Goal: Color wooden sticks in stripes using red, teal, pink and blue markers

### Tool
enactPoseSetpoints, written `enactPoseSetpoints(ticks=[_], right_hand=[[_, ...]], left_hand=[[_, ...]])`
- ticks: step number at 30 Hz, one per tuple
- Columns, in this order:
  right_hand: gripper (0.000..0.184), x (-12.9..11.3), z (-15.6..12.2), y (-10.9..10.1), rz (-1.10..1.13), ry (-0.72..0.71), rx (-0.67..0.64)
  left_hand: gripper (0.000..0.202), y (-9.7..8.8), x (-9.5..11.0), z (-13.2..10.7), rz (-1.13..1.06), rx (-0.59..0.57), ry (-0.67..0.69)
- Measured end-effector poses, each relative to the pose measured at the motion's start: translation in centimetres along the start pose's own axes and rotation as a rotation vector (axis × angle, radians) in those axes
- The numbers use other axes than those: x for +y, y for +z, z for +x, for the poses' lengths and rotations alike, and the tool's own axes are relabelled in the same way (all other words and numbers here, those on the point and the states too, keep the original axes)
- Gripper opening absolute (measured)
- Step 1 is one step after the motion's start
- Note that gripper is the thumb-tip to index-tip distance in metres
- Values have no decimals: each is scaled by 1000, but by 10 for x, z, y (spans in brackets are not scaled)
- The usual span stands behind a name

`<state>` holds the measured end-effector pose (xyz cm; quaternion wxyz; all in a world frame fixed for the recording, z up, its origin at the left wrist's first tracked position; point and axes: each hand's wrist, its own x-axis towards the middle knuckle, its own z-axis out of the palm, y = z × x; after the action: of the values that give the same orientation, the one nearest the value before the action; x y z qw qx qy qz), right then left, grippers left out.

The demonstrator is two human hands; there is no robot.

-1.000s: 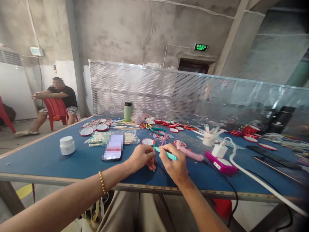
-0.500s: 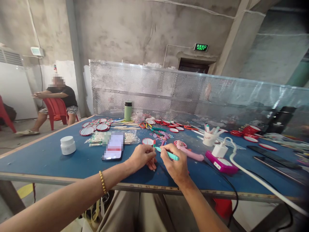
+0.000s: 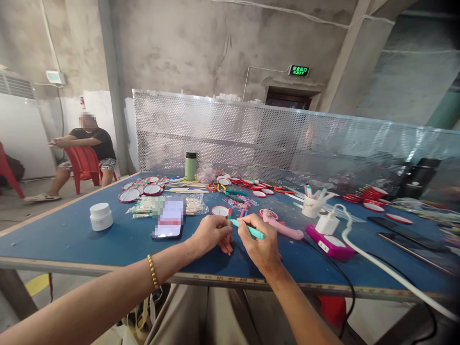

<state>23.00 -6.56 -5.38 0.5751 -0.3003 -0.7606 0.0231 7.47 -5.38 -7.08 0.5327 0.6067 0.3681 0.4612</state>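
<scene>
My left hand (image 3: 213, 232) is closed around a thin wooden stick (image 3: 229, 221), held upright above the table's near part; its top end is coloured red with green below. In my right hand (image 3: 260, 242) is a teal marker (image 3: 256, 232), gripped like a pen. The marker's tip points left and meets the stick, or nearly so, at the green band. Just behind the stick lies a round white disc with a red rim (image 3: 218, 210). A pink tool with a handle (image 3: 287, 230) rests right of my right hand, on another red-rimmed disc.
A phone (image 3: 168, 218) lies by a bag of sticks (image 3: 196, 205); a white jar (image 3: 101, 216) stands farther left. Pliers (image 3: 233, 192) and several red-rimmed discs lie behind. To the right are a cup of markers (image 3: 312, 206), a magenta box (image 3: 329, 243) and a white cable (image 3: 388, 273). A person sits far left.
The marker and my right hand have shifted very slightly left, and the green band on the stick looks a bit different. My left hand stays in place.
</scene>
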Motion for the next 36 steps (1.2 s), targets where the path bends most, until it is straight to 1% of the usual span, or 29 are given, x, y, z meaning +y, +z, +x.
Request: enactPoseSetpoints(ticks=[13,25,30,36], right_hand=[[19,-1,0,0,-27,-4,2],[20,-1,-1,-1,-14,8,33],[21,0,-1,0,-22,12,10],[17,-2,0,-1,-17,-25,-7]], left_hand=[[29,0,0,0,1,-3,-3],[29,0,1,-1,10,9,0],[30,0,-1,0,10,7,-4],[29,1,1,-1,12,6,-1]])
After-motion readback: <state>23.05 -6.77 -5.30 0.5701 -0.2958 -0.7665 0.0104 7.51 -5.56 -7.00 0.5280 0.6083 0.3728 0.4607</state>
